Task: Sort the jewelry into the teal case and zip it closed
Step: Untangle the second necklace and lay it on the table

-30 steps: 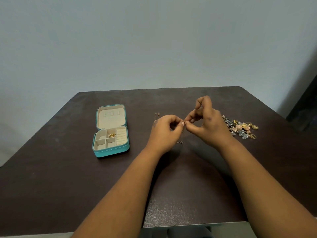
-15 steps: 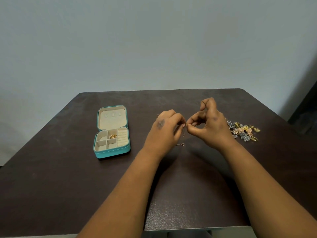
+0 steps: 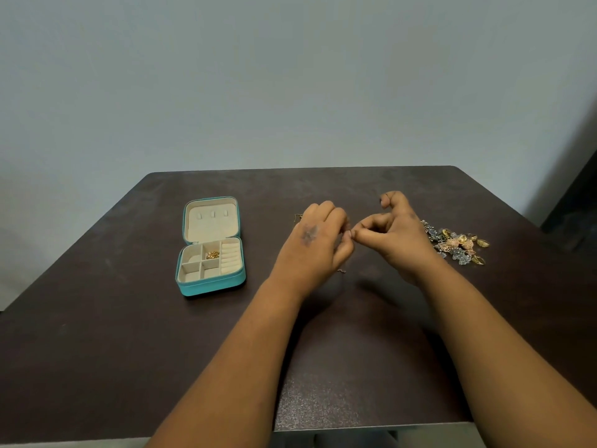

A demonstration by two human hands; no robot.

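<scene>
The left hand [image 3: 315, 245] and right hand [image 3: 392, 236] meet fingertip to fingertip above the middle of the desk [image 3: 97, 334], each pinching something too small to make out. A tiny piece [image 3: 341, 270] lies on the desk just below them. To the right, near the right hand, sits a heap of jewelry [image 3: 457, 242]. To the left, well apart, the teal case [image 3: 211, 247] lies open, a gold piece [image 3: 212, 254] in one middle compartment.

A dark brown table [image 3: 97, 334] spreads beneath and around both hands; a plain pale blue-grey wall [image 3: 290, 76] rises beyond them, past the table's far edge.
</scene>
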